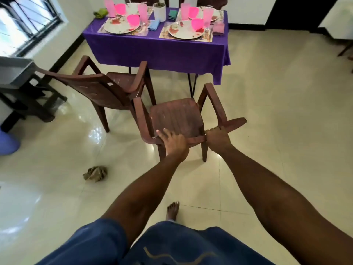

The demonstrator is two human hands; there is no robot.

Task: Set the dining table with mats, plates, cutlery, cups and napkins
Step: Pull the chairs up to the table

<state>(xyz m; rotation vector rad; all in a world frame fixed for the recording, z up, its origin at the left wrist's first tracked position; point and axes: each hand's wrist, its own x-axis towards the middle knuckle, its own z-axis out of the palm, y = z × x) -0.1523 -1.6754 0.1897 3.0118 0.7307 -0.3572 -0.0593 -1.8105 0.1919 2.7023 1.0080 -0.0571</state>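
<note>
Holding the chair (176, 116) back, your right hand (217, 139) grips tight, left hand (174, 143) rests spread; beyond your grip the table (158, 48) looks set, forks maybe there too

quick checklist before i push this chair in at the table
1. Right hand grips the chair back: ok.
2. Left hand gripping: not ok, its fingers lie straight over the back's top edge.
3. Floor between the chair and the table free: ok.
4. Second chair out of the way: not ok, it stands angled right beside this one's left arm.
5. Rag underfoot: ok, it lies off to the left.
6. Place settings complete: cannot tell, cutlery too small.
</note>
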